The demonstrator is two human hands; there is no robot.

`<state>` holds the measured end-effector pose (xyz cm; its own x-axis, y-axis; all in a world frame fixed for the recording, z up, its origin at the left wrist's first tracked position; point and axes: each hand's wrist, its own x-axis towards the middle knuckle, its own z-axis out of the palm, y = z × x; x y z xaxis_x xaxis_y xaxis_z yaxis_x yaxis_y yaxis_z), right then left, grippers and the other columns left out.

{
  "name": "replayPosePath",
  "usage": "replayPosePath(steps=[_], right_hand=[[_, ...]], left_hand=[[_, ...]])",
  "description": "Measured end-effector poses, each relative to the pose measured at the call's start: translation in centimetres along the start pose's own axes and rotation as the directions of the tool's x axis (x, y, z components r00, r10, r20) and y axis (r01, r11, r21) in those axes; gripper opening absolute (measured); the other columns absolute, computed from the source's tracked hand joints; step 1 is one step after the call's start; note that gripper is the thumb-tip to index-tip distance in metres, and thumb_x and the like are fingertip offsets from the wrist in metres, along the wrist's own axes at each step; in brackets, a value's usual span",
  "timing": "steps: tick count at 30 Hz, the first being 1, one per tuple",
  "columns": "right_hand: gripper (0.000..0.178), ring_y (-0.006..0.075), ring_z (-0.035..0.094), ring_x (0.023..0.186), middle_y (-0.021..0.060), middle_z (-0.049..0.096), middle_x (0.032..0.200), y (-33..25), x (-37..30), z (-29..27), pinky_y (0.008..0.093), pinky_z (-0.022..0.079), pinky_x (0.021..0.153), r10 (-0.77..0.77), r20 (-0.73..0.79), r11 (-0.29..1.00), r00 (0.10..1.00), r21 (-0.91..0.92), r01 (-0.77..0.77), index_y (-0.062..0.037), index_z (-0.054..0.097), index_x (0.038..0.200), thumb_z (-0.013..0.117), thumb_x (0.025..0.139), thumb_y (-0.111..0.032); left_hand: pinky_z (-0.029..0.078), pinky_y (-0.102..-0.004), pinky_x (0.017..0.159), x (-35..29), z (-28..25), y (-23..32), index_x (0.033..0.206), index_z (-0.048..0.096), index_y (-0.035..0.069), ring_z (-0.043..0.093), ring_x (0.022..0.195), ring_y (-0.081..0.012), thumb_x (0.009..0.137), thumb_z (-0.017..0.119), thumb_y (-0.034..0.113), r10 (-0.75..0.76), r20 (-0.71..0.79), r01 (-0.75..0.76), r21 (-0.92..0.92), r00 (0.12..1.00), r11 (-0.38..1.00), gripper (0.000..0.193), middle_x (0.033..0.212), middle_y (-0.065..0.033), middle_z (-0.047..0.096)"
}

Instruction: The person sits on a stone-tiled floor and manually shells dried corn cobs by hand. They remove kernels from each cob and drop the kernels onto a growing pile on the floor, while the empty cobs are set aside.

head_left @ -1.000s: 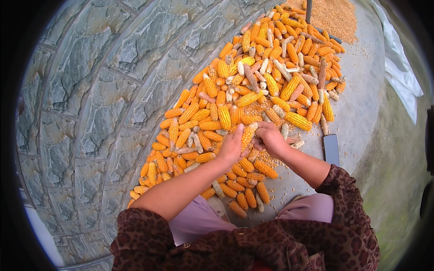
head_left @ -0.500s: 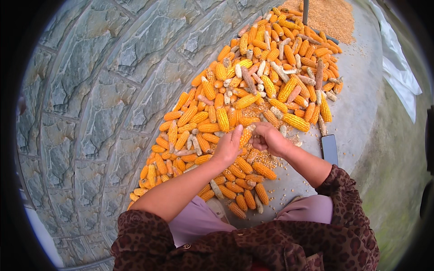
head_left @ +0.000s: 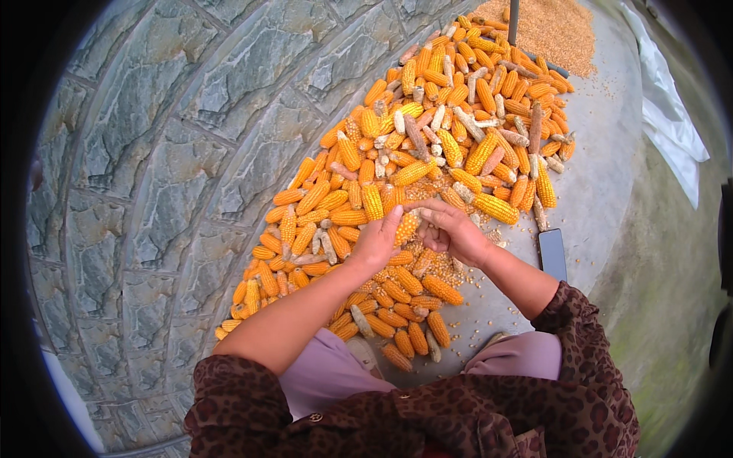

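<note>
A yellow corn cob (head_left: pixel 405 228) with some pale bare patches is held between my hands, above the pile. My left hand (head_left: pixel 377 243) grips it from the left, thumb up along its side. From the right, my right hand (head_left: pixel 458 231) has its curled fingers and thumb on the cob's upper end; the fingertips are partly hidden. Beneath and around both hands lie many orange and yellow corn cobs (head_left: pixel 413 171). Loose kernels (head_left: pixel 443 265) are scattered below my right hand.
A rough stone wall (head_left: pixel 175 153) borders the pile on the left. Pale stripped cobs (head_left: pixel 414 136) lie among the corn. A dark flat phone-like slab (head_left: pixel 552 255) is on the grey floor at right. Farther back are a kernel heap (head_left: pixel 561 34), an upright pole (head_left: pixel 513 21) and a white sheet (head_left: pixel 670 114).
Both hands and the cob have shifted slightly left. My right fingers now reach farther over the cob's upper end.
</note>
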<state>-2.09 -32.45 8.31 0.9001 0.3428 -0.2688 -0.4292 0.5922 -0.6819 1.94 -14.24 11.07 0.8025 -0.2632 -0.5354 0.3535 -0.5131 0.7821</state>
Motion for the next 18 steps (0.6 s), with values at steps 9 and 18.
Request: replayPosePath(steps=[9,18], right_hand=[[0.028,0.0085,0.048,0.05,0.0082,0.061,0.072,1.7,0.7,-1.1,0.0224,0.033,0.045,-0.106,-0.098,0.983,0.989,-0.159,0.09,-0.006,0.058,0.095,0.05,0.101,-0.032],[0.025,0.0073,0.048,0.052,0.0065,0.062,0.079,0.2,0.5,-0.9,0.0206,0.033,0.046,-0.022,0.094,0.941,0.995,-0.335,0.052,-0.0034,0.058,0.106,0.052,0.1,-0.027]], left_hand=[[0.047,-0.0466,0.064,-1.4,-0.7,2.1,0.085,0.064,0.001,0.059,0.067,-0.0365,0.1,0.035,0.055,0.373,-0.011,-0.281,0.636,0.928,0.718,0.063,0.067,-0.0205,0.058],[0.047,-0.0473,0.057,-1.4,-1.4,3.5,0.07,0.063,0.008,0.062,0.06,-0.0354,0.098,0.043,0.042,0.58,0.04,-0.35,0.83,0.814,0.434,0.048,0.064,-0.014,0.062]])
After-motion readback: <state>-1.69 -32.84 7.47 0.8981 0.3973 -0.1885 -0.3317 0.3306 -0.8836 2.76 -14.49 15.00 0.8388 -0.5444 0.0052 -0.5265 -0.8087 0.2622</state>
